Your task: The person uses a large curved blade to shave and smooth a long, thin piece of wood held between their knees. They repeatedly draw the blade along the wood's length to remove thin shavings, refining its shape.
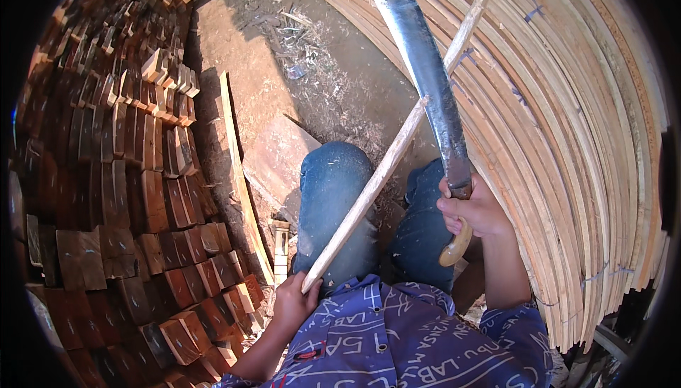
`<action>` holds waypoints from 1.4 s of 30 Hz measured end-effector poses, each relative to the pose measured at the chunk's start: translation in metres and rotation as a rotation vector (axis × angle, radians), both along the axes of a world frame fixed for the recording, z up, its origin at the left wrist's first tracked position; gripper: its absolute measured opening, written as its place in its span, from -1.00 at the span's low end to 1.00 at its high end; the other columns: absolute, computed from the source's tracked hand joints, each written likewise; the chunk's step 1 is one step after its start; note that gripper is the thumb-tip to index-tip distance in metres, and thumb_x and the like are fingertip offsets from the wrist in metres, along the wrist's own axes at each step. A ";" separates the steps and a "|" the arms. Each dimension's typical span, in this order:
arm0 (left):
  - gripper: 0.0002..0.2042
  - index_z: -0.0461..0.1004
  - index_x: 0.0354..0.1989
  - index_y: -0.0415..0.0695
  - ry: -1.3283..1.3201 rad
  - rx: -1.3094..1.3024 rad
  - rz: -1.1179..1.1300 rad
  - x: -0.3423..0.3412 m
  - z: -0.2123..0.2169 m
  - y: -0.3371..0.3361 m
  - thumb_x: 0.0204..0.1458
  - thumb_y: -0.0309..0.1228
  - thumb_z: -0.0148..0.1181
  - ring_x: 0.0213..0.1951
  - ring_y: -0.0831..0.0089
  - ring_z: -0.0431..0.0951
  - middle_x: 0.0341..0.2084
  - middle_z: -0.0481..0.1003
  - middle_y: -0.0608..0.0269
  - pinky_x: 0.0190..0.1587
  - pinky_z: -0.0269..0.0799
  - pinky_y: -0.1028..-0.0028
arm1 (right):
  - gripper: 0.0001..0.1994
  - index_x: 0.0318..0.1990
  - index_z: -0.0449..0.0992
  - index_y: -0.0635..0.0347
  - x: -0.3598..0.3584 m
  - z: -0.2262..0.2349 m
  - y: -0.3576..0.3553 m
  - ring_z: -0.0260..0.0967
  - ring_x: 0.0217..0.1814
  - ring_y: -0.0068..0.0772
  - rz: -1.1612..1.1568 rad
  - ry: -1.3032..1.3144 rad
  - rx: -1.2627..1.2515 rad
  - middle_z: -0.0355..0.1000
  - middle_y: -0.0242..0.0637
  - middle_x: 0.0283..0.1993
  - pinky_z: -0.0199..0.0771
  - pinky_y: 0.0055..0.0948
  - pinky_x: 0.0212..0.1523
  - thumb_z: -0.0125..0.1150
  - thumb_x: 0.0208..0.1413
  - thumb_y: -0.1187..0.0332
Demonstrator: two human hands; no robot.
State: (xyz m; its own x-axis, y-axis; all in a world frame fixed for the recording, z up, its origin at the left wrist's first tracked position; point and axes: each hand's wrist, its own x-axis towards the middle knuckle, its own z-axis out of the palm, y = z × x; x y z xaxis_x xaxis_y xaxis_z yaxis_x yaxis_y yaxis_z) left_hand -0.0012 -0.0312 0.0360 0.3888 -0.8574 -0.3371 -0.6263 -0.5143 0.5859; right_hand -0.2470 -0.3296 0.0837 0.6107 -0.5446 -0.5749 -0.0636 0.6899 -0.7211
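Note:
My right hand (472,207) is wrapped round the pale handle of a machete (423,54), whose broad dark blade points up and away from me. At my left hip, my left hand (292,303) grips the near end of a long, roughly hewn wooden pole (369,193). The pole slants up to the right over my knee, and the blade crosses in front of it partway along. Beyond the blade the far part of the pole reaches the top edge. Whether blade and pole touch, I cannot tell.
Stacked reddish-brown timber blocks (149,147) rise on the left. Long pale wooden strips (553,140), tied in bundles, lie along the right. A narrow lath (237,168) leans by the blocks, beside a flat board (273,154). Wood shavings (305,47) litter the ground ahead.

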 end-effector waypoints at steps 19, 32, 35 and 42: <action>-0.80 0.49 -0.32 -0.24 0.026 -0.023 0.027 0.000 0.004 0.000 0.03 -0.38 0.34 -0.46 -0.08 0.57 -0.51 0.51 -0.14 -0.40 0.49 0.13 | -0.76 -0.44 0.36 0.17 -0.009 -0.025 0.007 0.23 -0.77 -0.60 -0.084 0.378 -0.347 0.26 -0.45 -0.73 0.26 -0.55 -0.73 0.38 0.08 0.43; -0.85 0.49 -0.36 -0.21 -0.059 -0.076 -0.031 -0.004 -0.003 0.005 0.02 -0.43 0.32 -0.48 -0.03 0.52 -0.55 0.48 -0.06 -0.40 0.44 0.12 | -0.72 -0.20 0.44 0.40 -0.013 0.066 -0.039 0.22 -0.78 -0.61 0.247 0.687 -0.590 0.31 -0.42 -0.68 0.23 -0.53 -0.74 0.39 0.07 0.39; -0.86 0.49 -0.35 -0.20 -0.062 -0.093 -0.033 -0.003 -0.003 0.004 0.01 -0.44 0.32 -0.49 -0.01 0.52 -0.55 0.48 -0.05 -0.40 0.44 0.13 | -0.63 -0.07 0.40 0.45 -0.006 0.061 -0.025 0.24 -0.76 -0.59 0.248 0.630 -0.484 0.33 -0.41 -0.65 0.23 -0.54 -0.74 0.39 0.07 0.40; -0.85 0.52 -0.29 -0.20 -0.067 -0.099 -0.041 -0.005 -0.006 0.004 0.01 -0.44 0.32 -0.45 -0.02 0.54 -0.51 0.51 -0.06 -0.37 0.47 0.14 | -0.79 -0.36 0.37 0.25 -0.017 0.055 -0.025 0.25 -0.73 -0.60 0.257 0.471 -0.332 0.29 -0.41 -0.67 0.24 -0.52 -0.70 0.34 0.11 0.44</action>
